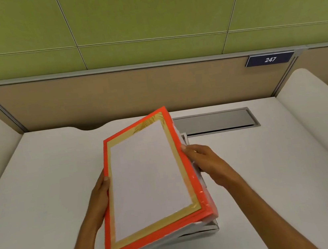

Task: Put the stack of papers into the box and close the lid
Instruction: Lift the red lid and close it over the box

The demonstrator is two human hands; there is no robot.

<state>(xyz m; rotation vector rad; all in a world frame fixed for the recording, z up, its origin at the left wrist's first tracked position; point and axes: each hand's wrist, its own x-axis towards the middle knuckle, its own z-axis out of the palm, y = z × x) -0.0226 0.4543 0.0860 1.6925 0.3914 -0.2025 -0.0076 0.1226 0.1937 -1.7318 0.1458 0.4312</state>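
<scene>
Head view shows the left hand [102, 191] and right hand [203, 161] pinching the tilted lid [150, 181] edges; square it over the box [205, 227], then lower evenly.

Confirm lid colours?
Lid: orange-red border, gold inner band, white centre panel. Head view, held tilted by left hand and right hand.
</scene>
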